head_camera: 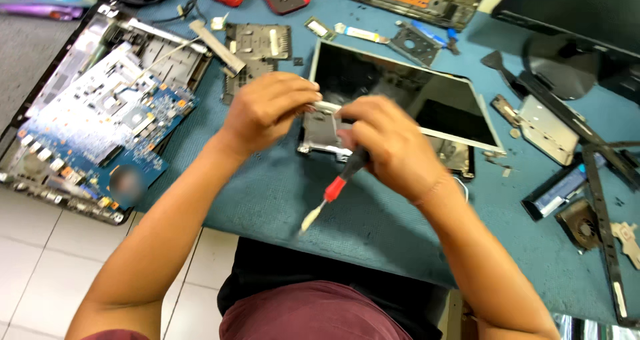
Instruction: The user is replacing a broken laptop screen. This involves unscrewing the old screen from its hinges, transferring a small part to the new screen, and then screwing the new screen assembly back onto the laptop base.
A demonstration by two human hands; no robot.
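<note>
1. Left hand (267,110), centre of frame: fingers closed round the top edge of a small silver metal bracket (321,132), pinching a pale strip at its upper rim. Prob. held that way to keep the part from sliding on the mat.
2. Right hand (393,143), just right of centre: closed round a screwdriver (333,188) w/ black shaft, red collar and pale end. The pale end points down-left toward the person; the other end is hidden in the fist, so can't tell where the tip sits.
3. Bracket lies flat on the blue mat (280,200), centre frame, touching the lower-left corner of an LCD panel (400,93). Both hands meet over its top edge, so the working point is covered.
4. LCD panel sits face up, tilted, centre-right, pushed back just behind the hands; looks parked there to leave room in front.
5. Laptop base w/ blue circuit board (100,120), left of frame, hangs partly over the table edge, well apart from the hands.
6. Black bezel strips (600,180), a fan and small plates lie at right; loose brackets and two red tools at top. All look set aside round the rim of the mat, centre kept for the job in hand.
</note>
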